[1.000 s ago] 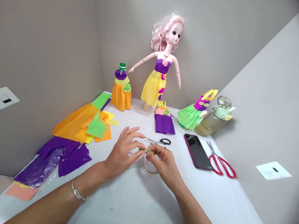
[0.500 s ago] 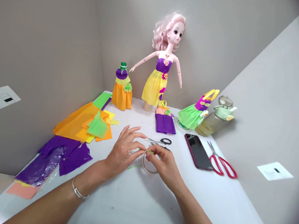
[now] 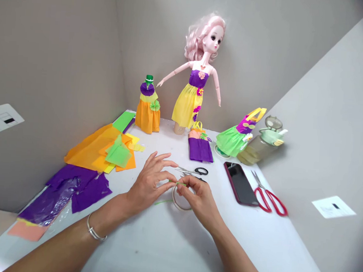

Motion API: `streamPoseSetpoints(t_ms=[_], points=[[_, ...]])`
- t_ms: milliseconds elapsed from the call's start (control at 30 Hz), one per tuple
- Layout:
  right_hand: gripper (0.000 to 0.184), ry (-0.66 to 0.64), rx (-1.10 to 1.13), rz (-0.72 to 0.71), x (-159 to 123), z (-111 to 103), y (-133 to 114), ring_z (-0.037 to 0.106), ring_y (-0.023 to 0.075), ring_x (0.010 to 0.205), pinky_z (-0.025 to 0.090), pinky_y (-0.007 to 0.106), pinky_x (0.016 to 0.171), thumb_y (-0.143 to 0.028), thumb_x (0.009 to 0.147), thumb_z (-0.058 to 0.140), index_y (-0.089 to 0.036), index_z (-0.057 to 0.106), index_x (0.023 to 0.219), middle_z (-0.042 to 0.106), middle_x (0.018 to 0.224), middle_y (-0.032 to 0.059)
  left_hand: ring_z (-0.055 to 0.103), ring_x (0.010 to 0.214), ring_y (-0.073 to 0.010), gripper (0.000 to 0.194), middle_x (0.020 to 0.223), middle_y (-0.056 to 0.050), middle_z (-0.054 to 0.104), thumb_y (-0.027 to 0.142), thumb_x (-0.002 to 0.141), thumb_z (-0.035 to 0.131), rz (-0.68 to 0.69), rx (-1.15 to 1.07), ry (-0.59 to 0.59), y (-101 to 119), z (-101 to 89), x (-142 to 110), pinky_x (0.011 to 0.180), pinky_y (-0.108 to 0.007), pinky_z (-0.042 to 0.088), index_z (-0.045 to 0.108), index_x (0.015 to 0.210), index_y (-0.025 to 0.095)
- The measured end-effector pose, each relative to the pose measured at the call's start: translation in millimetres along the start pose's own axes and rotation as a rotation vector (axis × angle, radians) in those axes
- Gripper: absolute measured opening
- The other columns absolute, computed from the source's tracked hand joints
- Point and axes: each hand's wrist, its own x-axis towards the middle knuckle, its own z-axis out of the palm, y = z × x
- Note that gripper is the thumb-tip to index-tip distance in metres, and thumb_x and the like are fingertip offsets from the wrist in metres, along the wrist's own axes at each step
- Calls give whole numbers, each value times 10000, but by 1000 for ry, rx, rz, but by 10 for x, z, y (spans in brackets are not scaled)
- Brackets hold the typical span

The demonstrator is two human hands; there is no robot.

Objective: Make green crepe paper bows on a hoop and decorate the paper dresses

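Observation:
Between my fingertips is a small, thin green strip (image 3: 181, 183), too small to make out fully. My left hand (image 3: 153, 177) pinches its left end between thumb and index finger, the other fingers spread. My right hand (image 3: 199, 195) pinches the right end, closed around it. Below the fingers a roll of tape (image 3: 180, 207) rests on the table, partly hidden by my right hand. Another thin green strip (image 3: 163, 202) lies on the table beside the roll. Just beyond the hands are black-handled scissors (image 3: 194, 171), with a second dark handle (image 3: 201, 179) partly covered.
At the left lie orange sheets (image 3: 90, 148), a green piece (image 3: 118, 153) and purple sheets (image 3: 90, 192). Behind stand a doll (image 3: 190, 103) and a dressed bottle (image 3: 148, 113). A purple dress (image 3: 201, 149), green dress (image 3: 232, 141), tumbler (image 3: 260, 147), phone (image 3: 242, 183) and red scissors (image 3: 270, 200) are rightward.

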Motion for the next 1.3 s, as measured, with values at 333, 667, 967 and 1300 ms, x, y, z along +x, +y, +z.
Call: streamPoseSetpoints(t_ms=[333,667,967,1300], points=[[130,-2,-7,-8,-9,3,2,541,159,738,408,275,738,-248,859,557,-186,620,765,603,737,-1,429,1310,-226,87,1157,-32,657,237,880,601,-49,-49,-6,10,4,18,1155,-530,214,684,853,239],[133,5,-7,-2,-2,5,-2,554,164,734,419,275,730,-273,857,567,-187,626,774,622,745,4,427,1310,-222,107,1163,-29,656,217,884,592,-95,-103,-31,6,1,15,1155,-530,224,693,874,248],[141,-21,-1,-22,9,-1,10,549,162,723,420,280,730,-276,857,572,-186,624,762,615,732,1,407,1322,-222,117,1191,-38,632,208,906,542,-102,-79,-66,25,-18,26,1151,-519,233,654,889,236],[130,-109,-212,-165,-17,-71,-61,561,175,776,411,293,741,-215,884,548,-216,652,806,642,787,6,352,1371,-232,154,1292,-69,587,194,924,474,-103,-121,-230,3,-59,39,1123,-478,330,609,852,212]])
